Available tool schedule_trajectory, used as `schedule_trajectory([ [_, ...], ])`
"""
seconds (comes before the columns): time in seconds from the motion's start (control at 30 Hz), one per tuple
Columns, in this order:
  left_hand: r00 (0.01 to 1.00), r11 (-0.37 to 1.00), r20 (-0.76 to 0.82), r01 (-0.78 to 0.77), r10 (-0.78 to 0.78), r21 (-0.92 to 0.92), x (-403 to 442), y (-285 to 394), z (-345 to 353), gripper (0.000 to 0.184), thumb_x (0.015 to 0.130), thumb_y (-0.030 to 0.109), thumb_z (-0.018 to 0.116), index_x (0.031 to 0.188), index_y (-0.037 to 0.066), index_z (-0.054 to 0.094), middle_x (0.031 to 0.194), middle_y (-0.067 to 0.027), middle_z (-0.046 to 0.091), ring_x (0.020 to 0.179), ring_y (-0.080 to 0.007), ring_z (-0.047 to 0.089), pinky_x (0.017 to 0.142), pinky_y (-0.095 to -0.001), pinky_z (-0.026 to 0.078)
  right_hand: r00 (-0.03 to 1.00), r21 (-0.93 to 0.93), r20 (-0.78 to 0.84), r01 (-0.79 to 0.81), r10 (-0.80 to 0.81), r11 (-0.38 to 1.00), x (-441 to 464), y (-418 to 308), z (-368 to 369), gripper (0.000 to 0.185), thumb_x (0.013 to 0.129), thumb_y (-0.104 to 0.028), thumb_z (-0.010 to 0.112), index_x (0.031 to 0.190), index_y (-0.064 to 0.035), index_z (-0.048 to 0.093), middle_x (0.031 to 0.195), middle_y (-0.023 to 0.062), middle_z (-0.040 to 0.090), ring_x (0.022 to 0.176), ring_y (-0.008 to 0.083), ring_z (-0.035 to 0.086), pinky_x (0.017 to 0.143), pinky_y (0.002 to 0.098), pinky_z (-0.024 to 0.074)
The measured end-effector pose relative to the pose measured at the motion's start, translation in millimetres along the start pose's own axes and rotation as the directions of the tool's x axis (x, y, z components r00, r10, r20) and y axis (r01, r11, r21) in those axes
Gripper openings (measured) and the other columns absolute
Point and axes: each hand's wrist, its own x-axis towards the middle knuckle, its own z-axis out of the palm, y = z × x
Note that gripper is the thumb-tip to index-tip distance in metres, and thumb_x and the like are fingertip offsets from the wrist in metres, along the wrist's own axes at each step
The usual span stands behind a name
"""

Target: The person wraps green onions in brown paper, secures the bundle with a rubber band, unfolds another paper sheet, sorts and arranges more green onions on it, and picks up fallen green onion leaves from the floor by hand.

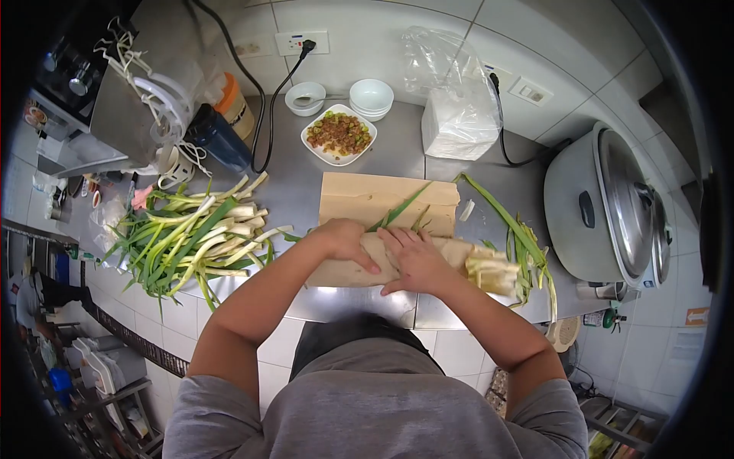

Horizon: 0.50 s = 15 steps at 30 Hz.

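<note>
Brown paper [388, 200] lies on the steel counter, its near part folded over a bundle of leeks. The bundle's pale ends [492, 273] stick out at the right, and green leaves show under the fold. My left hand [349, 243] presses on the left part of the rolled paper, fingers bent round it. My right hand [413, 258] rests on the paper roll just right of it, fingers spread over the paper. A heap of loose leeks [206, 237] lies to the left. Some long green leaves [524, 249] lie to the right of the paper.
A square plate of chopped food [339, 135] and white bowls [371, 99] stand at the back. A plastic-wrapped white stack [461, 118] is near the wall. A large cooker [600, 203] stands at the right, and a dark blue bottle [219, 139] at the left.
</note>
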Motion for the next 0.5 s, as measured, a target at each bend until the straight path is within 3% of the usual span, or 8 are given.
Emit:
schedule_trajectory([
  [0.07,0.997,0.965,0.05,0.066,-0.055,-0.255,9.8,-7.1,-3.2,0.086,0.055,0.064,0.082,0.112,0.001,0.069,0.102,-0.0208,0.07,0.098,-0.0317,0.067,0.09,-0.0375,0.051,0.999,0.038,-0.015,-0.051,0.051,0.998,10.3,7.8,6.4,0.107,0.06,-0.058,0.081,0.143,-0.0071,0.039,0.138,0.0192,0.048,0.13,0.0342,0.044,0.109,0.0502,0.0304],
  [0.2,0.999,0.993,0.04,0.013,-0.009,-0.115,12.5,11.7,-0.5,0.096,0.056,0.065,0.081,0.12,-0.003,0.063,0.12,-0.0213,0.063,0.114,-0.0338,0.06,0.099,-0.0438,0.045,0.994,0.08,-0.059,-0.087,0.092,0.993,10.7,27.0,14.7,0.104,0.059,-0.057,0.081,0.141,-0.0068,0.041,0.134,0.0166,0.051,0.124,0.0332,0.049,0.107,0.0485,0.0326],
  [0.23,0.961,0.989,-0.253,-0.08,0.11,0.126,1.1,19.5,23.5,0.099,0.057,0.059,0.083,0.131,0.0,0.054,0.126,-0.0205,0.058,0.12,-0.0346,0.054,0.104,-0.0459,0.04,0.992,0.097,-0.1,-0.073,0.083,0.993,10.7,29.5,18.4,0.103,0.059,-0.056,0.081,0.139,-0.0059,0.043,0.133,0.0169,0.052,0.123,0.033,0.049,0.107,0.0474,0.0328],
  [0.27,0.826,0.926,-0.487,-0.106,0.285,0.361,-3.1,24.7,37.5,0.105,0.057,0.053,0.086,0.141,0.003,0.045,0.132,-0.0197,0.053,0.126,-0.0354,0.048,0.109,-0.0479,0.034,0.988,0.114,-0.132,-0.061,0.076,0.992,8.7,30.5,23.0,0.101,0.058,-0.056,0.081,0.137,-0.0049,0.044,0.131,0.0172,0.053,0.122,0.0327,0.05,0.107,0.0463,0.0331],
  [0.3,0.832,0.924,-0.467,-0.132,0.301,0.36,-7.2,33.3,39.6,0.105,0.057,0.053,0.086,0.141,0.003,0.045,0.132,-0.0197,0.053,0.126,-0.0354,0.048,0.109,-0.0479,0.034,0.987,0.127,-0.124,-0.088,0.103,0.988,5.4,30.6,27.5,0.101,0.058,-0.056,0.081,0.137,-0.0049,0.044,0.131,0.0172,0.053,0.122,0.0327,0.05,0.107,0.0463,0.0331],
  [0.37,0.935,0.945,-0.33,-0.012,0.127,0.328,-25.3,50.9,39.6,0.118,0.055,0.048,0.088,0.148,0.003,0.03,0.14,-0.0194,0.043,0.134,-0.0379,0.037,0.113,-0.0525,0.025,0.974,0.154,-0.221,-0.007,0.042,0.988,4.3,30.5,30.8,0.099,0.057,-0.055,0.081,0.134,-0.0033,0.047,0.131,0.0177,0.054,0.124,0.0325,0.049,0.11,0.0448,0.0314],
  [0.43,0.932,0.943,-0.335,-0.022,0.14,0.332,-21.4,50.3,38.1,0.12,0.055,0.046,0.089,0.148,0.002,0.028,0.136,-0.0204,0.047,0.131,-0.0362,0.042,0.112,-0.0499,0.028,0.98,0.154,-0.183,-0.048,0.076,0.987,0.0,25.7,33.0,0.101,0.058,-0.055,0.08,0.137,-0.0022,0.043,0.134,0.0177,0.052,0.127,0.0317,0.047,0.112,0.0461,0.029],
  [0.5,0.952,0.964,-0.293,-0.008,0.089,0.266,-20.3,49.7,32.4,0.117,0.055,0.044,0.089,0.148,0.003,0.03,0.134,-0.02,0.049,0.128,-0.0347,0.045,0.112,-0.0483,0.029,0.934,0.109,-0.337,-0.083,0.116,0.991,-7.4,17.7,43.6,0.104,0.059,-0.049,0.082,0.142,-0.0029,0.039,0.137,0.0185,0.048,0.13,0.032,0.044,0.112,0.0498,0.0273],
])
